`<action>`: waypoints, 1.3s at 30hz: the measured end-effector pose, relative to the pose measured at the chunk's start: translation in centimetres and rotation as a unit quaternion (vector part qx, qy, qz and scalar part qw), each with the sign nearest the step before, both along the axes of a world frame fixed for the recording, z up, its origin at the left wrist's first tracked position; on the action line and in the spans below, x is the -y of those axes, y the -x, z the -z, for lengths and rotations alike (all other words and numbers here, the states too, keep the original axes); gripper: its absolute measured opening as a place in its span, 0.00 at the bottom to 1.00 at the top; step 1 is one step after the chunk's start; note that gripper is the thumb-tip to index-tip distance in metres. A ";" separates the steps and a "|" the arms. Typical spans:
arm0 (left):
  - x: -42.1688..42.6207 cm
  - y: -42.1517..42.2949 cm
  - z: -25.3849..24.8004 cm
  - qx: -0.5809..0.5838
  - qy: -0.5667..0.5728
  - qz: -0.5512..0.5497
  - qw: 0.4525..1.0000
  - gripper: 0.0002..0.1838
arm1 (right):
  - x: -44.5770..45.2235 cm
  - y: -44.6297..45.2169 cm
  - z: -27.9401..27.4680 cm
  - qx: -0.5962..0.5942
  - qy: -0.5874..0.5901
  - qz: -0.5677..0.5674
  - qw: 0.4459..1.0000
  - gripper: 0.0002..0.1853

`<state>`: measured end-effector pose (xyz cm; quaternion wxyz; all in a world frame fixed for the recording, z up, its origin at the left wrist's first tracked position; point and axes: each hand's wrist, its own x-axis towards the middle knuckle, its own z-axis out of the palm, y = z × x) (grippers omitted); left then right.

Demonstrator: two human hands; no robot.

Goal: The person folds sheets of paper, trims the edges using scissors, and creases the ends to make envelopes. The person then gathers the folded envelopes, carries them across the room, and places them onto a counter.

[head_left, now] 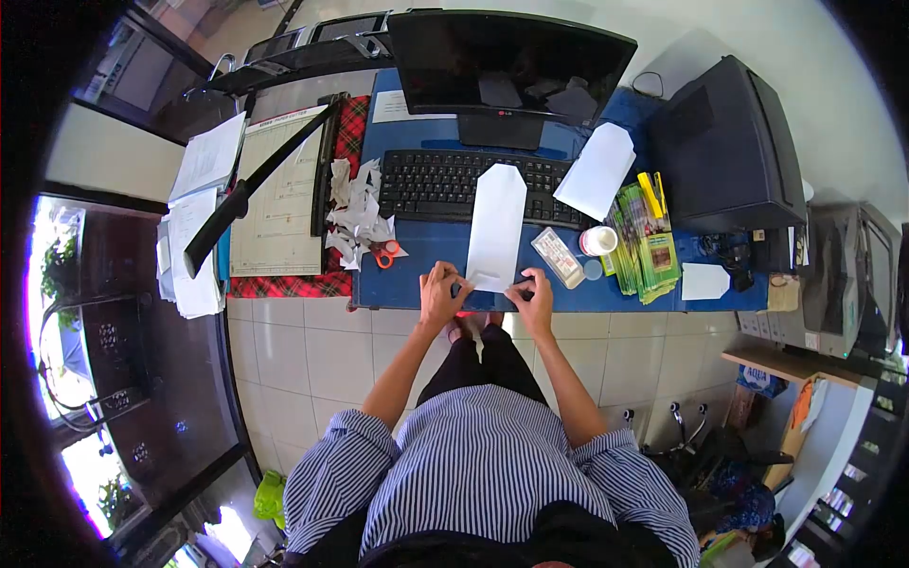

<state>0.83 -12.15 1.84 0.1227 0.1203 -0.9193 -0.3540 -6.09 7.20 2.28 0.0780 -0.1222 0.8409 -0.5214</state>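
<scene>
A long white paper envelope (496, 222) with a tapered far end lies in front of me, partly over the keyboard (426, 185). Its near end shows a small folded flap. My left hand (441, 295) pinches the near left corner, thumb and fingers together. At the near right corner my right hand (534, 301) is closed on the paper's edge, its fingers curled. To the right lie a clear plastic box (558, 257), an open white jar (598, 241) and its round lid (592, 270). More white envelopes (598, 170) rest past the keyboard's right end.
Left of the desk stands a paper cutter (279, 199) with its long blade arm raised. Paper scraps (358, 213) and orange-handled scissors (385, 254) lie beside it. A monitor (511, 66), green leaflets (644, 246), a yellow cutter knife (651, 194) and a black computer case (724, 142) occupy the back and right.
</scene>
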 end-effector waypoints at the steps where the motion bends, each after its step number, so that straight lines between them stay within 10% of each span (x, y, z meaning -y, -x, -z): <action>1: 0.0 0.1 0.0 -0.001 0.000 0.001 1.000 0.06 | 0.0 0.1 -0.1 -0.001 0.000 0.001 1.000 0.24; 39: -0.5 0.9 -0.9 0.097 -0.005 -0.058 0.994 0.08 | 0.3 0.6 0.9 -0.051 -0.054 0.003 0.997 0.20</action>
